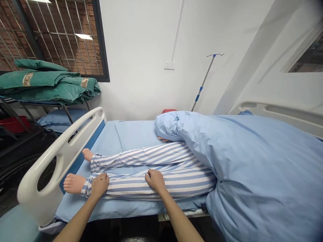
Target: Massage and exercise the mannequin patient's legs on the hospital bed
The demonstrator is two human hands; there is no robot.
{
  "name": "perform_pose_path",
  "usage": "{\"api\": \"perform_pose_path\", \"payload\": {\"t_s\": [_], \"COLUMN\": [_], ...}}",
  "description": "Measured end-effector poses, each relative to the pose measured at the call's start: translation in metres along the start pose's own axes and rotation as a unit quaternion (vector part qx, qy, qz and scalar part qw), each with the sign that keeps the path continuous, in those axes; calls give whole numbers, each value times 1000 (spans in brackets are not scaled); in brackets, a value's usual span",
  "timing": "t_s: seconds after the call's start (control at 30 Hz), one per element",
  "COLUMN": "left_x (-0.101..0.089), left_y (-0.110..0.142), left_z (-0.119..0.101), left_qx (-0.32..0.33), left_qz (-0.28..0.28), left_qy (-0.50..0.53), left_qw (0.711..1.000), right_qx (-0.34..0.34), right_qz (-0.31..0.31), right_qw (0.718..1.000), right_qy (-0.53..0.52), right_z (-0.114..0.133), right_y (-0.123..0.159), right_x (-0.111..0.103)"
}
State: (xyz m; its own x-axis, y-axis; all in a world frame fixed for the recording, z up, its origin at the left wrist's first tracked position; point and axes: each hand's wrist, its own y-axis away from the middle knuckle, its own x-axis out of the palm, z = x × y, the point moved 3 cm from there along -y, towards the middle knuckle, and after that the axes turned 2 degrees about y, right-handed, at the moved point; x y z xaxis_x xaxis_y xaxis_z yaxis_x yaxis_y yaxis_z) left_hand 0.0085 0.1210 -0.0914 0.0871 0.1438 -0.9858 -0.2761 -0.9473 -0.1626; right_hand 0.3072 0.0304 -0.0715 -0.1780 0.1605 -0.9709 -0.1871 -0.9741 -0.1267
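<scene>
A manikin lies on a hospital bed (101, 208) in blue-and-white striped pyjama trousers, with its bare feet (74, 183) towards the left. My left hand (100, 185) is curled over the nearer leg (161, 185) just above the ankle. My right hand (155, 179) grips the same leg further up, near the knee. A light blue quilt (249, 151) hides the upper body, and only a manikin's hand (163, 139) shows beneath its edge.
A white bed rail (54, 164) stands at the left end, with another (277, 114) at the far right. An IV pole (204, 82) stands by the wall. Green folded quilts (47, 82) lie on a metal rack above a blue pillow (60, 120).
</scene>
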Motion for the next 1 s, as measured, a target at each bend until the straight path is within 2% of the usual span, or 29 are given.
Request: {"api": "perform_pose_path", "payload": {"t_s": [0.1,0.27,0.4,0.53,0.63,0.87,1.0], "left_x": [-3,-13,-10,-1,0,-6,-2], "left_y": [2,3,0,4,9,10,11], "left_z": [-1,-7,-17,-22,-24,-21,-20], "left_qx": [-14,-3,-21,-50,-26,14,33], "left_qz": [-26,-72,-49,-19,-7,23,14], "left_qy": [40,142,212,157,103,78,58], "left_qw": [999,987,976,986,994,997,998], "right_qx": [-2,-12,-7,-2,10,17,19], "right_qz": [4,3,7,7,12,-10,-25], "right_qw": [1000,1000,1000,1000,1000,998,995], "right_qy": [5,4,-1,-8,-13,-63,-91], "right_z": [1,2,3,5,5,0,-4], "right_y": [0,1,2,3,4,3,2], "right_x": [0,-2,-4,-8,-10,-6,-4]}}
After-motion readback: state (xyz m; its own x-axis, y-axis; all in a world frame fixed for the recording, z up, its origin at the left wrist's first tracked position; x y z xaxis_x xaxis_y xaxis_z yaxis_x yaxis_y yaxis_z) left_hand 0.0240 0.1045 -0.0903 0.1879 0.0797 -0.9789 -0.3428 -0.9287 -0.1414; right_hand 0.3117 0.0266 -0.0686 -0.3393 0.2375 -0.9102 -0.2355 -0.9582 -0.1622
